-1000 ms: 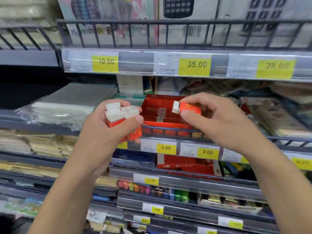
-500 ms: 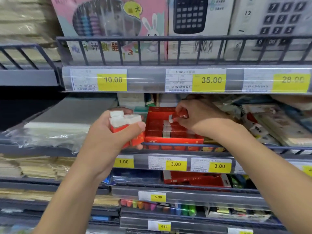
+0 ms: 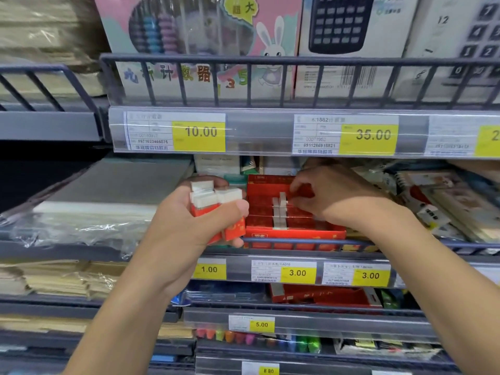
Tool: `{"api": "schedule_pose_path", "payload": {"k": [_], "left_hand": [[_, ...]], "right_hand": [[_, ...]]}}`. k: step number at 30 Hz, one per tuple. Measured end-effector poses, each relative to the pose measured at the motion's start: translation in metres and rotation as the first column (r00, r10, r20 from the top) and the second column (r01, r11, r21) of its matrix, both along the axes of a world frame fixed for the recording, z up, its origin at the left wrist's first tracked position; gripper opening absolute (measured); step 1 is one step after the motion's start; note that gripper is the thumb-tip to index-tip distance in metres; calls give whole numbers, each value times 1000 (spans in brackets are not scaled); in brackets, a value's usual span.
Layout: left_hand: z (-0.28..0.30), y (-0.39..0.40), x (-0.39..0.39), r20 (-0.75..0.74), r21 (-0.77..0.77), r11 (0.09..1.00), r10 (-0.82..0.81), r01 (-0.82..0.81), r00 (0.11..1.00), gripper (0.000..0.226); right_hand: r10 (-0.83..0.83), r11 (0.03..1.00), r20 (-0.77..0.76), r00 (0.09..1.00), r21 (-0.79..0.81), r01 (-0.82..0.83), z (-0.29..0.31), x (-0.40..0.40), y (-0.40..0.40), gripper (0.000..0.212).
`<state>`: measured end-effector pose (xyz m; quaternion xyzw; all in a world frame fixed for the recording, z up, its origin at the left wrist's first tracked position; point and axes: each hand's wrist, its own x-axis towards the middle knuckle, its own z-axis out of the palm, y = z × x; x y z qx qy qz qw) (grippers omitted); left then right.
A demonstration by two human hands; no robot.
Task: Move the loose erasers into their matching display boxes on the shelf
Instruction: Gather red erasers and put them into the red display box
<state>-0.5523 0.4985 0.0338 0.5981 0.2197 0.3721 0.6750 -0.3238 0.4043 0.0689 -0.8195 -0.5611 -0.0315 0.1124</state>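
Note:
My left hand (image 3: 189,226) grips a bunch of several loose erasers (image 3: 213,198), white blocks in red sleeves, held just left of the red display box (image 3: 295,235) on the middle shelf. A row of the same erasers (image 3: 280,215) stands inside the box. My right hand (image 3: 338,196) reaches into the back of the box. Its thumb and fingers are curled round one red-sleeved eraser (image 3: 305,190), which sits low among the others.
A dark wire rail (image 3: 365,243) runs along the shelf front below the box. Plastic-wrapped sheets (image 3: 108,201) lie to the left and stationery packets (image 3: 433,207) to the right. The upper shelf edge (image 3: 259,133) hangs close above. Another red box (image 3: 324,296) sits one shelf down.
My right hand carried one eraser from mid-air into the display box and now holds it low at the back. My left hand kept its bunch. The view moved closer to the shelf.

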Motion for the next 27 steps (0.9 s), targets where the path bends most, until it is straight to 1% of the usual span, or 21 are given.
{"api": "schedule_pose_path", "payload": {"k": [1, 2, 3, 4, 5, 6, 7, 8, 10, 12, 13, 14, 16, 17, 18, 20, 21, 24, 27], "left_hand": [[0, -1, 0, -1, -1, 1000, -7, 7, 1000, 57], [1, -1, 1, -4, -2, 1000, -14, 14, 1000, 56], [1, -2, 1, -8, 1, 1000, -19, 19, 1000, 56], [1, -3, 2, -12, 3, 1000, -25, 25, 1000, 57], [1, -4, 3, -10, 3, 1000, -30, 30, 999, 57], [2, -5, 4, -2, -3, 999, -40, 40, 999, 56], [2, -6, 5, 12, -9, 999, -53, 53, 999, 51], [3, -7, 5, 28, -15, 998, -65, 66, 997, 44], [4, -8, 6, 46, -20, 996, -85, 86, 995, 31], [5, -8, 7, 44, -12, 995, -100, 100, 994, 27], [5, -8, 7, 37, -8, 995, -103, 103, 994, 30], [5, -8, 7, 31, -11, 995, -97, 97, 995, 39], [4, -7, 6, 30, -31, 997, -65, 66, 997, 67], [3, -6, 5, 34, -40, 998, -53, 55, 998, 75], [3, -5, 4, 38, -45, 998, -51, 52, 998, 78], [2, -3, 4, 34, -44, 997, -59, 60, 998, 75], [2, -2, 4, 34, -45, 997, -59, 60, 998, 72], [3, -1, 7, 51, -68, 997, -45, 48, 998, 57], [2, 1, 9, 53, -68, 996, -55, 58, 997, 43]], "right_hand": [[26, 998, -57, 998, 59, -22, 2, -5, -3, 19], [86, 987, -169, 982, 152, -60, 2, -11, -5, 18], [193, 960, -317, 928, 258, -112, 3, -19, -9, 18], [331, 920, -450, 829, 350, -177, 3, -28, -12, 23], [456, 875, -537, 710, 417, -247, 2, -36, -16, 29], [543, 833, -581, 606, 465, -300, 1, -43, -19, 36], [591, 804, -596, 544, 489, -339, -2, -48, -20, 41], [610, 790, -590, 528, 497, -358, -4, -52, -19, 44], [606, 791, -579, 545, 506, -343, -8, -55, -15, 45], [609, 784, -590, 530, 547, -292, -13, -58, -12, 42], [616, 776, -597, 514, 571, -267, -15, -59, -11, 39], [621, 770, -607, 495, 590, -243, -17, -60, -11, 35], [624, 767, -647, 438, 615, -183, -18, -60, -11, 31], [625, 764, -667, 406, 629, -144, -19, -59, -11, 30], [626, 759, -680, 381, 644, -98, -19, -58, -11, 31], [622, 750, -695, 360, 661, -20, -20, -57, -12, 36], [628, 743, -692, 356, 669, -11, -20, -57, -12, 40], [658, 729, -657, 368, 678, -93, -20, -58, -12, 43], [651, 741, -613, 448, 640, -201, -18, -52, -15, 39]]}}
